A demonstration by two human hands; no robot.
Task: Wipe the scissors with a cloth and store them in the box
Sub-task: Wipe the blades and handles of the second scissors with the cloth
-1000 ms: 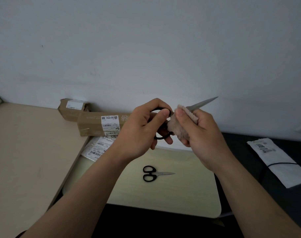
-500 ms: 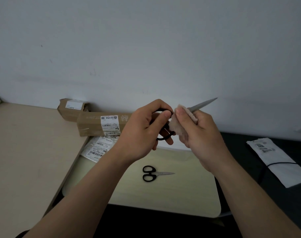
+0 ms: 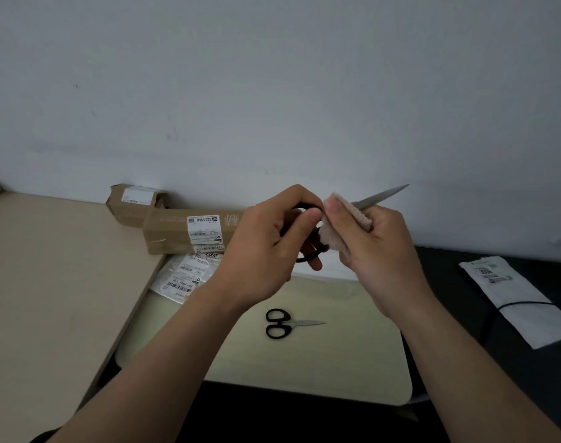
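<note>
Left hand (image 3: 266,247): fingers curled round the black handles of the scissors (image 3: 381,197), thumb tip on the upper loop. Held in the air above the table (image 3: 336,372), blade pointing up and to the right, tip bare.

Right hand (image 3: 375,251): pinches the cloth (image 3: 333,231) round the blade base by the pivot, thumb on top, fingers folded behind. The cloth is beige and fluffy, and touches the left thumb.

Small scissors (image 3: 288,323): black handles, blades together, flat on the table below the hands, tip pointing right. Nothing touches them.

Containers:
- Long box (image 3: 177,231): brown cardboard, lies on its side at the wall behind the left hand, white label facing the camera. Looks closed; contents not visible. Neither pair of scissors is in it.
- Small box (image 3: 135,203): just behind and left of the long box, touching it or nearly. An end flap looks loose; can't tell what's inside.
- Clear bags (image 3: 186,276) with barcode labels: in front of the long box, partly under it. Contents unclear.
- White bag (image 3: 522,298): flat on the dark surface at right, well apart from the hands, with a black cable (image 3: 528,303) across it.

Beige desk (image 3: 49,282) to the left.
</note>
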